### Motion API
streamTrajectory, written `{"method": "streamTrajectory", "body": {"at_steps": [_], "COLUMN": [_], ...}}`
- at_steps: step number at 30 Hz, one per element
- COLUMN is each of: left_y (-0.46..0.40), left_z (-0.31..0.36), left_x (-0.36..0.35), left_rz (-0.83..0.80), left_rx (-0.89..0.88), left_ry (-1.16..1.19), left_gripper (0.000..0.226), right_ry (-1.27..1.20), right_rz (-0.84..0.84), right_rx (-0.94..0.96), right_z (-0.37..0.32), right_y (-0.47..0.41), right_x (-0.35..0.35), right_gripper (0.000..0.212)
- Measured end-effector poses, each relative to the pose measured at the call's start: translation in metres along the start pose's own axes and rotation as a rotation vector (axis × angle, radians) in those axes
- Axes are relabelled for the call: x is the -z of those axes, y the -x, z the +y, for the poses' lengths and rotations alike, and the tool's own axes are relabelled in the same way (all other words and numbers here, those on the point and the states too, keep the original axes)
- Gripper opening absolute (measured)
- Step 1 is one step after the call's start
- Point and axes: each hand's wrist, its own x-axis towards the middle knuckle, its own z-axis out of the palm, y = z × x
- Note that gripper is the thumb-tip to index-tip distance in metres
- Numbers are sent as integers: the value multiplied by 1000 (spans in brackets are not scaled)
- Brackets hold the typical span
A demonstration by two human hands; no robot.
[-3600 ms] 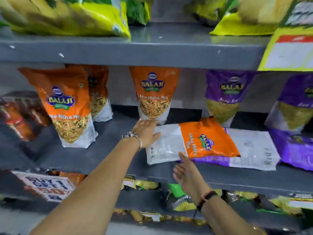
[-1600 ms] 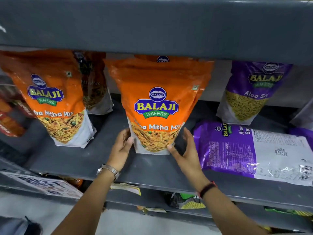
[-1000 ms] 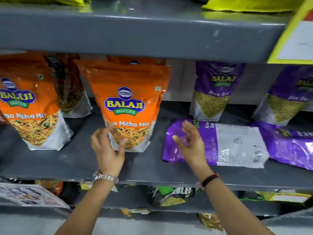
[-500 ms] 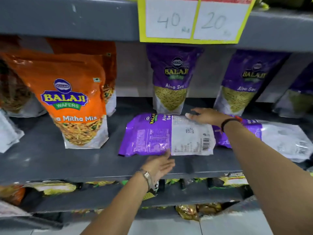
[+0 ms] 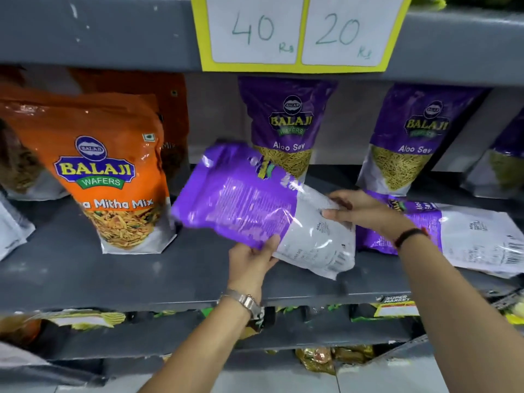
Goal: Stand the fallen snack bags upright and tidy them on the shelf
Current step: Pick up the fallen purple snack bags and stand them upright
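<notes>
A purple Aloo Sev bag (image 5: 243, 199) is tilted, back side facing me, lifted partly off the grey shelf (image 5: 113, 279). My left hand (image 5: 251, 260) grips its lower edge from below. My right hand (image 5: 365, 211) holds its white bottom end. A second purple bag (image 5: 465, 236) lies flat on the shelf to the right, partly behind my right wrist. Two purple Aloo Sev bags stand upright at the back, one (image 5: 286, 129) in the middle and one (image 5: 416, 137) to the right. An orange Mitha Mix bag (image 5: 105, 171) stands upright on the left.
More orange bags (image 5: 170, 114) stand behind the front one. A yellow-edged price card (image 5: 297, 32) hangs from the upper shelf's front. Lower shelves hold several small snack packets (image 5: 320, 358). Another purple bag (image 5: 507, 160) stands at the far right edge.
The orange bag was stood upright earlier. Both hands then took hold of the flat purple bag, and it has risen off the shelf and tilted, its purple top end lifting up and left.
</notes>
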Motion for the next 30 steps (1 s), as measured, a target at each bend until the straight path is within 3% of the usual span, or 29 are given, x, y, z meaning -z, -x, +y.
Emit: {"method": "streamTrajectory", "body": {"at_steps": [3, 6, 11, 13, 15, 16, 18, 20, 23, 26, 28, 30], "left_y": [-20, -43, -59, -60, -62, -63, -66, -70, -75, -62, -47, -32], "left_z": [25, 47, 37, 27, 16, 10, 0, 0, 2, -3, -12, -20], "left_x": [1, 2, 23, 31, 33, 32, 29, 31, 40, 43, 41, 35], "left_rz": [3, -120, -178, -269, -347, -358, -331, -303, -151, 49, 22, -78], "left_rx": [-230, -371, -294, -243, -185, -171, -173, -169, -163, -231, -282, -302], "left_ry": [-257, -421, -471, -500, -534, -581, -692, -751, -734, -604, -559, -634], "left_gripper": [16, 17, 16, 30, 52, 65, 85, 90, 83, 60, 55, 71], "right_ry": [-284, -416, -418, -362, -368, -384, -354, -330, -339, -371, -440, -484], "right_rz": [169, 264, 347, 347, 263, 217, 201, 282, 457, 554, 508, 366], "right_rx": [123, 161, 193, 165, 150, 155, 148, 136, 180, 221, 205, 161], "right_z": [9, 14, 23, 26, 27, 27, 25, 26, 34, 35, 32, 22], "right_y": [11, 12, 9, 4, 3, 2, 3, 10, 30, 42, 38, 32], "right_x": [-22, -59, -89, -84, -78, -77, -79, -86, -104, -113, -109, -107], "right_gripper": [36, 48, 46, 58, 81, 82, 69, 59, 37, 12, 25, 49]}}
